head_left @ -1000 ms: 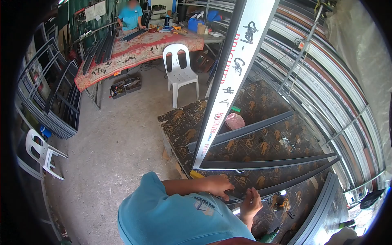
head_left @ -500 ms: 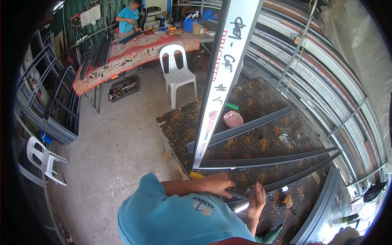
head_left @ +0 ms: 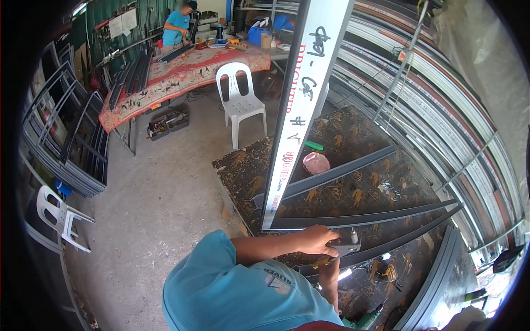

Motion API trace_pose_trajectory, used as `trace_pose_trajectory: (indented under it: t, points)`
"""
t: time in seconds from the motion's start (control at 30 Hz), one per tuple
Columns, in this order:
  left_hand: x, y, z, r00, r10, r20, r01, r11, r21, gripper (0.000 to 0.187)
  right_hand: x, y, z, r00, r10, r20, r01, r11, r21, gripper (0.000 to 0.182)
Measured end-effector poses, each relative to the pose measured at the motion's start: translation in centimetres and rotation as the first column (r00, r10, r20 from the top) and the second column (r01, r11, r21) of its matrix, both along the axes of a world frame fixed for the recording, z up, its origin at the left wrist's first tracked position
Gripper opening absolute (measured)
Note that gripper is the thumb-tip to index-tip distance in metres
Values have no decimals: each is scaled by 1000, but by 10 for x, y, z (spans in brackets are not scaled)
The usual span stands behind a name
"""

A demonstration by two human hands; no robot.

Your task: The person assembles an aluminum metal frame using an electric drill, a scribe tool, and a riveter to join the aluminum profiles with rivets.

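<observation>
My left hand (head_left: 319, 240) is closed around a short dark grey piece (head_left: 346, 246) with a small silvery nub near its end. Under it is my right hand (head_left: 329, 269), with its fingers mostly hidden by the left hand and the piece. A small bit of yellow shows beside the right hand; what it belongs to I cannot make out. Just beyond the hands, a long dark frame bar (head_left: 364, 220) lies on the worktable (head_left: 237, 168). It meets a tall profile with white printed film (head_left: 295, 110) at a corner. Another dark bar (head_left: 397, 234) runs to the right of the hands.
Another dark bar (head_left: 337, 174), a pink round object (head_left: 316, 163) and a green-handled tool (head_left: 314, 145) lie farther back. A yellow-black power tool (head_left: 386, 271) and a green drill (head_left: 369, 318) are at right. Profile racks line the right side. A white chair (head_left: 243, 102) and a co-worker (head_left: 176, 27) are beyond.
My left hand has risen to the right with the dark grey piece, whose end now points upward. My right hand has moved left, beneath it. The co-worker has shifted slightly right.
</observation>
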State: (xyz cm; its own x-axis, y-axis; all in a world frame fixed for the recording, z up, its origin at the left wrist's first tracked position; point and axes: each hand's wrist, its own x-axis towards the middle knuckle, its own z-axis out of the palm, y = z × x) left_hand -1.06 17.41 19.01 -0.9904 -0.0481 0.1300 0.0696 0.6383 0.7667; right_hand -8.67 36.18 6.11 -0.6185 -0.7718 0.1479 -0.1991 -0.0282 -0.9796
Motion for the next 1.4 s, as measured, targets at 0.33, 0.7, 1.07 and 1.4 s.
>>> trace_pose_trajectory:
  t: [0.33,0.7,1.07,1.4]
  points:
    - [-31,9,-37,989,149,-2,-43,302,952,43,11,-9,69,751,397,527,-283,916,-286,91]
    - [128,-11,-215,514,820,252,-858,487,165,34,-9,-31,30,344,428,836,-352,884,-308,79]
    - [116,-75,-205,475,880,-16,-880,475,8,70,-15,-78,-12,70,416,907,-408,841,-355,78]
    - [123,-101,-218,680,726,98,-719,687,-104,71,-22,-82,-18,-2,290,957,-545,802,-244,75]
